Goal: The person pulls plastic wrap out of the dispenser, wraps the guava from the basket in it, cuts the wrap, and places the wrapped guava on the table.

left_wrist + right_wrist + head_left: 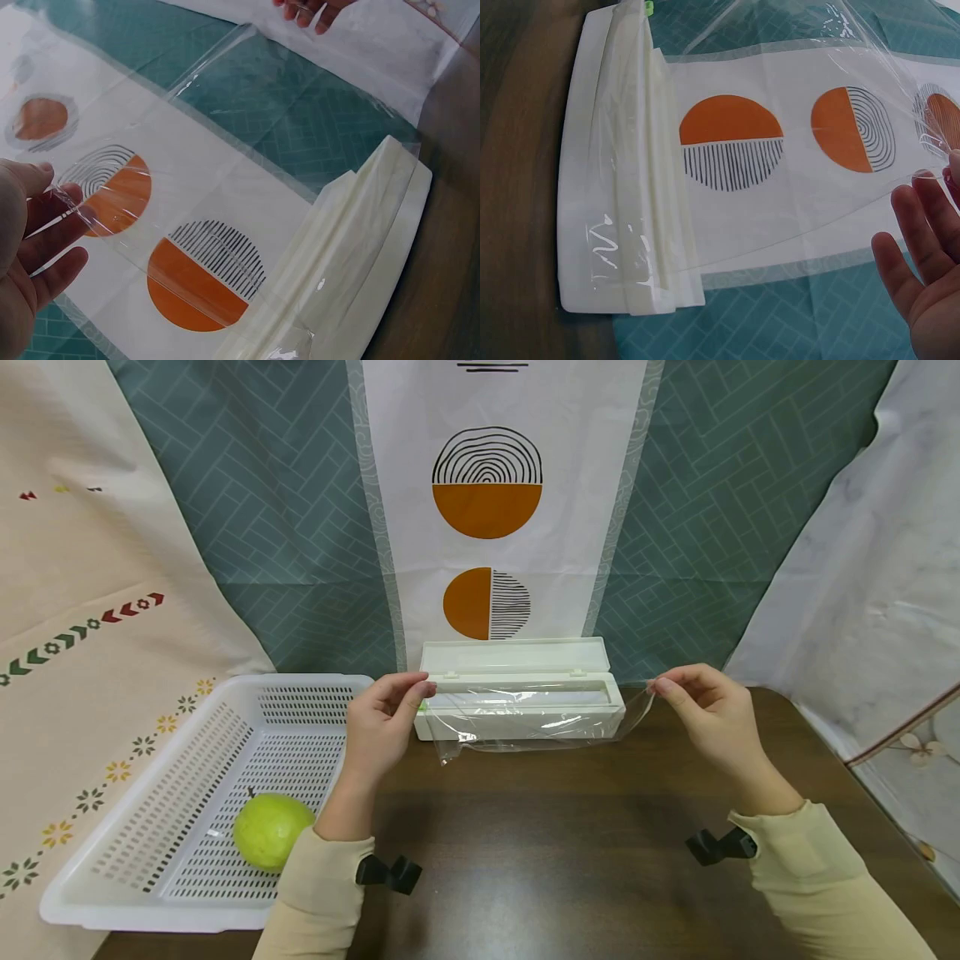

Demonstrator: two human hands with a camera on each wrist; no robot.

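Observation:
A white cling film dispenser [450,727] stands on the table with its lid [517,657] raised at the back. A sheet of clear cling film [540,745] comes out of it and hangs loosely over its front in the head view. My left hand [381,727] pinches one corner of the film between thumb and finger, left of the dispenser. Off the dispenser's right end, my right hand [708,714] pinches the other corner. In the right wrist view, the film [802,225] spans from the dispenser [577,225] to the right fingers [915,240].
A white perforated basket [157,760] is at the left, with a green pear [272,832] lying in it. The dark brown table [562,860] extends in front of the dispenser. Patterned cloths [292,510] hang behind and at both sides.

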